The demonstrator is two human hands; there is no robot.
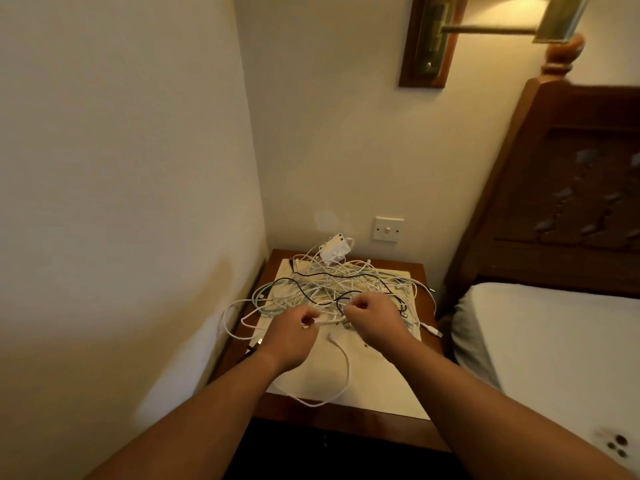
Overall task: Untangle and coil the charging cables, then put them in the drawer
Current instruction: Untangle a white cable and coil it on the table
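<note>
A tangled heap of charging cables (329, 282), mostly white with a black one and a pale green one, lies on a cream mat on the wooden nightstand (349, 422). My left hand (292, 336) pinches a white cable near its plug at the heap's front edge. My right hand (375, 320) is closed on cable strands just to the right of it. One white cable (341, 372) loops loose toward the front of the mat. The drawer front below the nightstand top is dark and barely visible.
A white power adapter (334, 251) leans against the back wall below a wall switch (388, 229). A bed with a white mattress (554, 348) and carved wooden headboard (568, 188) stands on the right. The side wall is close on the left. A brass lamp (485, 29) hangs above.
</note>
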